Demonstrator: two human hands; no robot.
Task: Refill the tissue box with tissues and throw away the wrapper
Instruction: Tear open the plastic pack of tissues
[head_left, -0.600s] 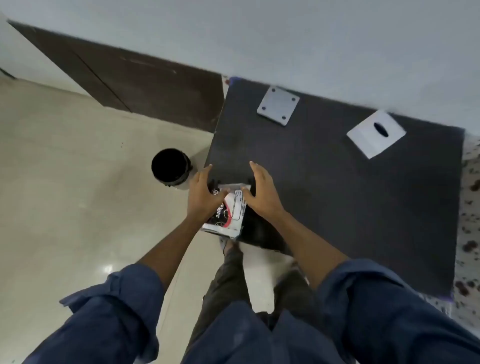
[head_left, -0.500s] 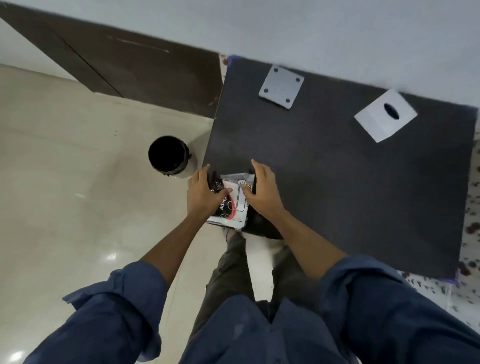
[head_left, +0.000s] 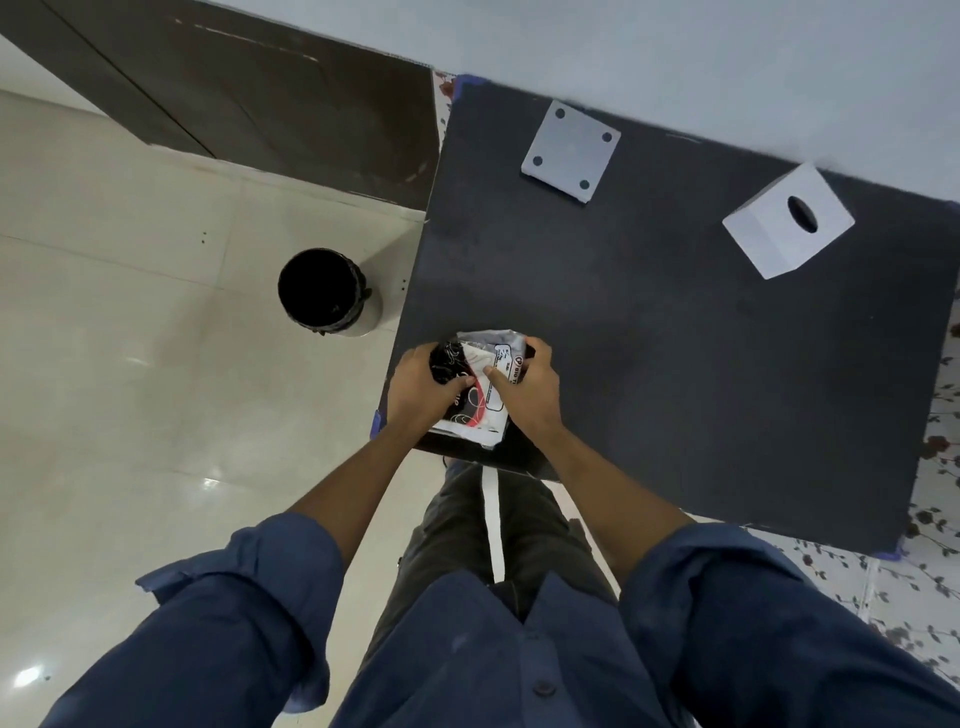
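A tissue pack (head_left: 480, 397) in a black, white and red plastic wrapper lies at the near left corner of the black table (head_left: 675, 364). My left hand (head_left: 421, 387) grips its left side and my right hand (head_left: 527, 387) grips its right side, thumbs on top. The white tissue box cover (head_left: 787, 226), with an oval slot on top, stands at the far right of the table. Its flat white base plate (head_left: 570, 150) with dark corner dots lies at the far middle.
A black-lined waste bin (head_left: 324, 293) stands on the cream tiled floor left of the table. A dark wooden door (head_left: 234, 88) is at the far left. A pale wall runs behind the table. Floral flooring shows at the right.
Both hands have closed tighter on the tissue pack and pushed it a little further onto the table. The pack's wrapper looks more crumpled at its far end.
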